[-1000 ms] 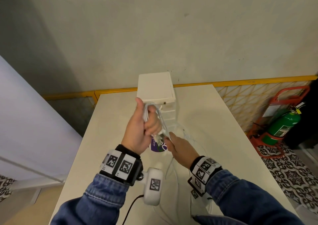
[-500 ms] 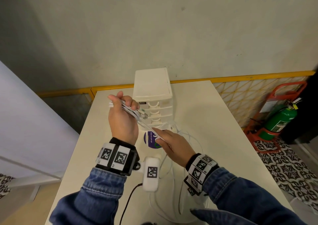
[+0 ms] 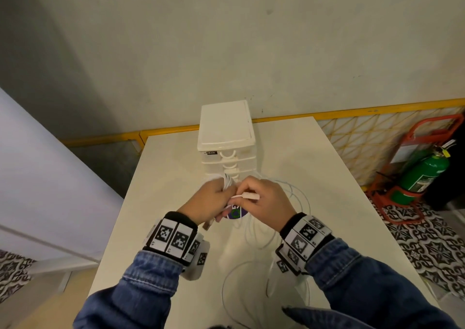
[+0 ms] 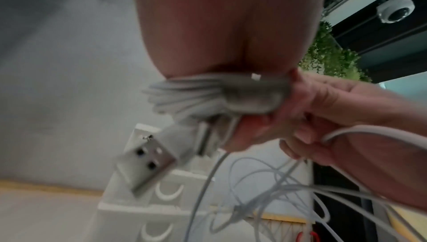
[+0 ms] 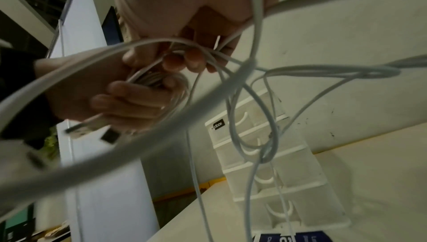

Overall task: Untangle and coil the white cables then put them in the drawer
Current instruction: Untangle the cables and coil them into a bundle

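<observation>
Two hands meeting: left hand [image 3: 210, 200] grips coiled cable bundle [image 3: 227, 180]; right hand [image 3: 266, 202] pinches white connector [image 3: 249, 196]; drawer unit [image 3: 226, 137] just beyond.

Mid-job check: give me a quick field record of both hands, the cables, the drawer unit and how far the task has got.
left hand: grips a coiled bundle of white cable, USB plug hanging out
right hand: pinches a white connector end beside the bundle
loose cables: looped and tangled on the table
drawer unit: upright behind the hands, visible drawers closed
task stage: coiling; nothing stowed yet
</observation>
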Motion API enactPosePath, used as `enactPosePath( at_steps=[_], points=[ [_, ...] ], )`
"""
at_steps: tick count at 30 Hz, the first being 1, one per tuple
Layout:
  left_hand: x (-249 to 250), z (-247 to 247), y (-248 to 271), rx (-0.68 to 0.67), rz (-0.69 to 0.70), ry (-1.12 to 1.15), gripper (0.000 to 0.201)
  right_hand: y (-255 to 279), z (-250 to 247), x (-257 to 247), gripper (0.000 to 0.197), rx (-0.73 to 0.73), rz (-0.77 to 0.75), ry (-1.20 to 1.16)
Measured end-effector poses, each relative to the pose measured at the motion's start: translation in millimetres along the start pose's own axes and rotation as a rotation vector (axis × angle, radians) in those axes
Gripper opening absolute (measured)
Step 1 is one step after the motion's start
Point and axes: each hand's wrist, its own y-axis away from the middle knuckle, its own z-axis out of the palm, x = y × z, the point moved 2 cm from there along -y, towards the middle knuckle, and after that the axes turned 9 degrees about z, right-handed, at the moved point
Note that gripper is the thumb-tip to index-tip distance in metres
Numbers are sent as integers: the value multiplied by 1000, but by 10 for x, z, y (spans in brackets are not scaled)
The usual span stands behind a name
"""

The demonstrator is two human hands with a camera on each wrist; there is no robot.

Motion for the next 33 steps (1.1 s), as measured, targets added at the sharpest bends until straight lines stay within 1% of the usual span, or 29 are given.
enactPosePath(
  at_steps=[1,3,5,7,9,10,13,15,17,18,20,22,23,24,25,27,28,30,31,33],
  points=[
    [13,31,23,-46,-27,69,50,-14,-18,32,26,-9,18,-3],
    [63,76,60,-116,-56,184,56,-41,-46,79,31,-35,55,-1],
    [88,104,84,-176,-54,248,57,-60,-54,147,28,-65,47,42],
    [75,102,102,-202,-74,270,43,-57,-79,233,22,-99,39,76],
    [31,87,124,-195,-120,261,29,-27,-121,336,33,-142,70,92],
    [7,73,136,-165,-144,276,28,-12,-136,390,38,-161,85,107],
    [-81,-4,182,-22,-167,418,41,58,-130,609,44,-218,122,195],
    [-81,-76,209,66,-140,546,40,123,-124,794,45,-265,210,222],
    [-73,-160,225,178,-104,648,48,231,-153,995,42,-278,337,236],
    [-74,-202,230,236,-89,672,51,299,-171,1096,37,-266,381,250],
    [-88,-262,232,339,-69,686,49,409,-217,1244,30,-221,451,229],
    [-110,-282,240,414,-64,701,44,448,-274,1263,28,-165,535,104],
    [-116,-281,241,432,-65,698,43,437,-300,1218,26,-124,554,33],
    [-118,-273,236,425,-65,675,41,405,-328,1147,22,-65,527,-16],
    [-105,-255,227,400,-65,633,39,364,-358,1063,17,1,467,-42],
    [-70,-197,202,346,-73,558,40,262,-409,854,25,92,349,-57],
    [-55,-165,188,327,-76,549,41,208,-420,738,28,104,300,-45],
    [-23,-99,166,294,-71,567,40,105,-405,490,31,55,228,-19],
    [2,-70,163,277,-65,583,38,71,-372,369,41,-14,210,-8],
    [58,-20,161,243,-40,632,34,40,-252,202,63,-176,222,-20]
  ],
)
